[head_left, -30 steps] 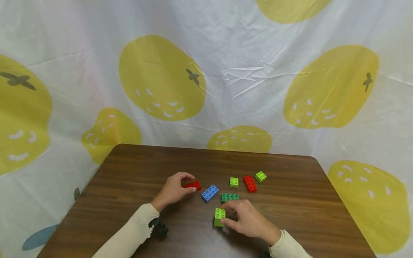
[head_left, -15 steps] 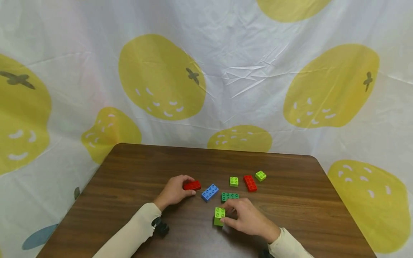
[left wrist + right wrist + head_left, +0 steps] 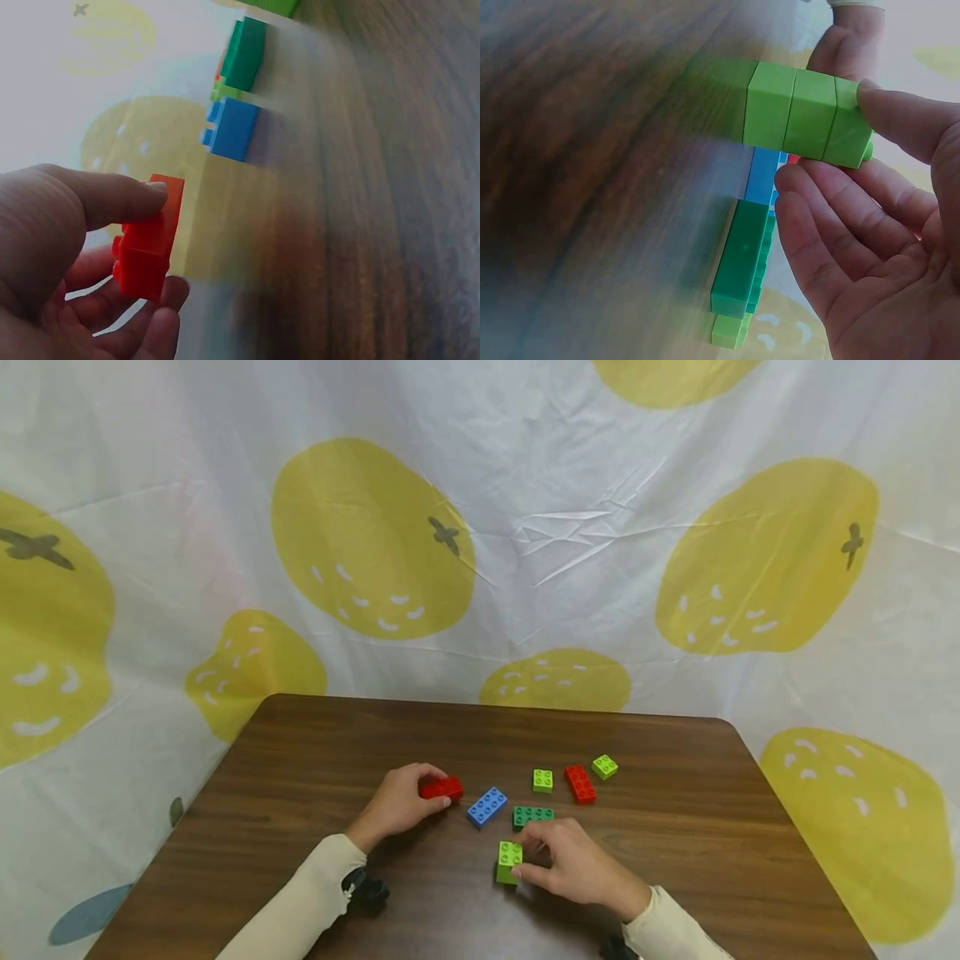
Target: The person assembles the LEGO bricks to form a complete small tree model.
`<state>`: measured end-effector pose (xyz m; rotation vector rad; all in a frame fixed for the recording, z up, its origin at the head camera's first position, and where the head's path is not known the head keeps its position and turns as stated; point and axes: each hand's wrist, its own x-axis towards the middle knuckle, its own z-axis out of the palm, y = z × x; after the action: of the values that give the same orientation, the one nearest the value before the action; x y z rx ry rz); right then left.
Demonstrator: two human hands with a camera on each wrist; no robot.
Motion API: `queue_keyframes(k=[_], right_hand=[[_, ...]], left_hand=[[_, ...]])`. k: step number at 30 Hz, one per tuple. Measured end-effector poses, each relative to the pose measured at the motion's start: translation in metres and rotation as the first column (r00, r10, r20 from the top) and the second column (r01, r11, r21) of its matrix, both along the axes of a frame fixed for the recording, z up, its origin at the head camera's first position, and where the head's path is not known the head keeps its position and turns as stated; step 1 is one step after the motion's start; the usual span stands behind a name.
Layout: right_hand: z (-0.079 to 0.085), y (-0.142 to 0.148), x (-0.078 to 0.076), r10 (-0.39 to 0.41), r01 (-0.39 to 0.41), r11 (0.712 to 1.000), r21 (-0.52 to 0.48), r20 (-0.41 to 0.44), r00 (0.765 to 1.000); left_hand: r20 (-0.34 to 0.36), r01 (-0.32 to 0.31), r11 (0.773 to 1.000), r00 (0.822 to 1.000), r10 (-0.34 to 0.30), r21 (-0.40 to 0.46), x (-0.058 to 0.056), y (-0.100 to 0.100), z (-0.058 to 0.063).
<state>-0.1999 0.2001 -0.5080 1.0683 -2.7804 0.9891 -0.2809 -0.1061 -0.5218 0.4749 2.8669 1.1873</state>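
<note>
My left hand [image 3: 401, 797] pinches a red toy building brick [image 3: 442, 788] between thumb and fingers. In the left wrist view the thumb lies on one side of that red brick [image 3: 152, 240], with fingertips at its other side. The right hand [image 3: 573, 864] holds a light green stack [image 3: 508, 862] upright on the table. Three light green bricks [image 3: 808, 112] make up this stack in the right wrist view, the thumb against its top brick and the fingers along the opposite side. A blue brick [image 3: 487, 807] lies between the hands, and a dark green brick [image 3: 533, 817] just behind the stack.
Farther back on the brown wooden table [image 3: 345, 735] lie a small light green brick [image 3: 543, 781], a second red brick [image 3: 580, 784] and another small light green brick [image 3: 604, 767]. A lemon-print curtain [image 3: 562, 577] hangs behind the table's far edge.
The left thumb dropped away from the red brick and then came back against it. That brick has shifted slightly left. The right hand stays on the stack, nearly still.
</note>
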Motion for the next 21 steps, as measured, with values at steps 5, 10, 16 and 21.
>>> queue_keyframes(k=[5, 10, 16, 21], right_hand=[[-0.001, 0.0, 0.001, -0.004, 0.004, 1.0, -0.001, -0.001, 1.0], [-0.002, -0.001, 0.001, -0.01, 0.01, 1.0, -0.001, -0.013, 1.0], [-0.002, 0.0, 0.0, -0.023, 0.023, 1.0, -0.003, 0.008, 1.0], [-0.002, 0.0, -0.001, -0.022, 0.022, 1.0, -0.006, 0.015, 1.0]], left_hand=[[0.039, 0.001, 0.999, 0.999, -0.002, 0.032, 0.011, -0.001, 0.011], [0.062, 0.053, 0.998, 0.997, -0.056, 0.042, 0.023, 0.0, 0.02], [0.034, 0.178, 0.982, 0.983, -0.18, 0.068, 0.035, 0.006, 0.029], [-0.018, 0.26, 0.962, 0.966, -0.26, 0.083, 0.044, 0.014, 0.033]])
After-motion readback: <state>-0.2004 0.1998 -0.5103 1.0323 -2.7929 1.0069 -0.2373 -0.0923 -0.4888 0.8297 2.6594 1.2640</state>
